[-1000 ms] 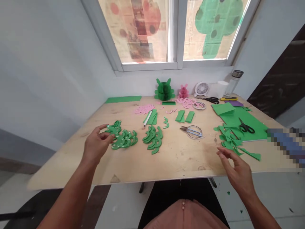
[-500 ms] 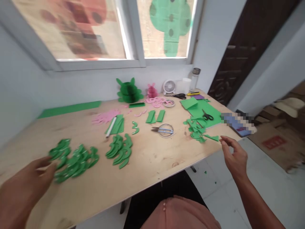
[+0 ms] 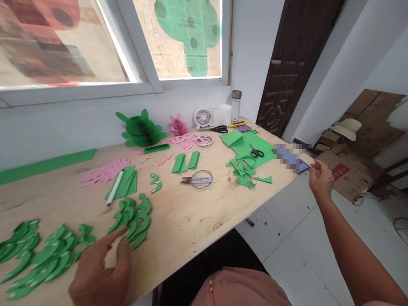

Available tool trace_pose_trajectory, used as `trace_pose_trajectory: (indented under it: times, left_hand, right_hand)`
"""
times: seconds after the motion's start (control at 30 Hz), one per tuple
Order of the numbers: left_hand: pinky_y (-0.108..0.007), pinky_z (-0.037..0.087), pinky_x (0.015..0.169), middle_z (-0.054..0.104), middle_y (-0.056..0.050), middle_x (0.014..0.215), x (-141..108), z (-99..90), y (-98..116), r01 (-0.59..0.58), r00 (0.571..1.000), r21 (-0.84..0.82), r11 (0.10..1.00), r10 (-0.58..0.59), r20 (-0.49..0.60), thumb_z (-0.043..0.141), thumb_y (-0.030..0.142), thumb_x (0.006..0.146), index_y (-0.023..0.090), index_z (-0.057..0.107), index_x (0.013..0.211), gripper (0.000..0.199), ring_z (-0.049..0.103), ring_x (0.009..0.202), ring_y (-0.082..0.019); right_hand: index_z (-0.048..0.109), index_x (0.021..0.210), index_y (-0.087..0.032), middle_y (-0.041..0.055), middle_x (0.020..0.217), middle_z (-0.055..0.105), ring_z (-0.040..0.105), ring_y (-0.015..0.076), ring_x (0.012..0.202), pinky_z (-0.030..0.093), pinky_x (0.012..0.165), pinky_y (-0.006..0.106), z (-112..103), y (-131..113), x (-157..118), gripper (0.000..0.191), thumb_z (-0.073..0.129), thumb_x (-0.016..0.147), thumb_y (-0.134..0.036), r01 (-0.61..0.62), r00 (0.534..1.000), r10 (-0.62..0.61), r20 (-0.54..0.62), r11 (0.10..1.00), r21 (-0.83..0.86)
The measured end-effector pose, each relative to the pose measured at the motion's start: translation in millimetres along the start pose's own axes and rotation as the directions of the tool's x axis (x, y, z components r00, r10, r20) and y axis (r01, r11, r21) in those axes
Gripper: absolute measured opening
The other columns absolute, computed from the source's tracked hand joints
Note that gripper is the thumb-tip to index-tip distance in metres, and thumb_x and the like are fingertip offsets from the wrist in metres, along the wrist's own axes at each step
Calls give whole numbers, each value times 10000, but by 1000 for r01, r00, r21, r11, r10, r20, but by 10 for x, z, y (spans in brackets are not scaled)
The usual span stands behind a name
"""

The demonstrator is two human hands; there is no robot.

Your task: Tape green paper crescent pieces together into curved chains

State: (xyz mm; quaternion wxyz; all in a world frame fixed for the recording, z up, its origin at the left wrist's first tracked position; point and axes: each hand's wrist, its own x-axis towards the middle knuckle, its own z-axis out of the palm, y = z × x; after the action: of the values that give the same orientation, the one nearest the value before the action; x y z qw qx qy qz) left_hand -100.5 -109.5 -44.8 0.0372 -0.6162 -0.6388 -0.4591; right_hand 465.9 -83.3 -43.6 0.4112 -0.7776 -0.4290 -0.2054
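left hand (image 3: 103, 272) loosely parted, cropped below, partly covering a green cutout pile (image 3: 140, 221), right hand (image 3: 321, 180) at a pixelated phone's (image 3: 290, 159) corner, grip impossible to tell

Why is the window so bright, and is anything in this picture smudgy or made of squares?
In the head view, the window looks bright, probably from daylight behind it; also in the head view, its frame leans, likely lens stretching, and blocky squares hide much of the blue thing by the right hand.
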Motion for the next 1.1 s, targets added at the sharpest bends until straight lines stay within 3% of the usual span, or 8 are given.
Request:
trace_pose_trajectory:
  times: [0.1,0.2,0.3,0.5,0.73,0.93,1.1]
  left_hand:
    - [-399,464,865,654,-35,932,-104,55,250,-129,991,53,990,131,-23,545,225,794,281,620,1035,258,603,900,-240]
    - [-384,452,899,666,-52,952,-152,94,254,-208,978,32,978,207,10,572,189,767,246,629,1026,271,599,940,-240]
    - [-378,439,917,668,-47,956,-139,116,210,-213,977,25,977,213,22,582,169,751,253,630,1029,294,595,953,-237]
    - [-361,446,898,665,-43,944,-121,113,192,-221,975,59,974,220,29,559,185,776,253,621,1025,265,599,937,-228]
    - [-373,432,917,667,-44,951,-135,125,178,-155,988,12,988,154,30,564,237,773,257,634,992,230,595,959,-240]
    - [-373,436,905,668,-55,948,-132,124,158,-204,978,35,978,202,54,564,209,769,239,625,1000,241,598,936,-242]
    - [-372,439,910,659,-50,946,-126,114,184,-175,984,58,983,172,57,540,229,796,247,619,1001,220,595,950,-239]
  right_hand:
    - [552,1178,-152,109,1007,687,577,276,915,431,804,424,38,55,52,449,425,755,-233,41,995,-39,89,999,-19]
    - [527,1214,-169,95,1005,690,574,269,929,429,802,416,71,93,90,479,428,747,-212,106,983,-101,155,994,-20]
    - [526,1212,-172,96,986,694,567,270,958,417,831,426,94,122,117,479,418,746,-190,138,978,-132,160,990,-24]
    - [502,1239,-159,118,1022,677,584,268,928,427,829,438,135,244,130,481,436,769,-235,38,992,-35,123,999,-18]
    - [431,1307,-144,168,1128,620,575,277,1007,446,818,415,168,379,139,611,536,752,-377,75,963,-91,255,995,71]
    - [469,1272,-166,112,1025,683,545,293,1025,389,890,468,43,318,60,521,490,773,-312,161,975,-157,156,987,-16]
    - [464,1290,-133,109,964,700,561,288,957,382,875,456,-27,266,-75,537,460,762,-233,242,965,-230,123,966,-89]
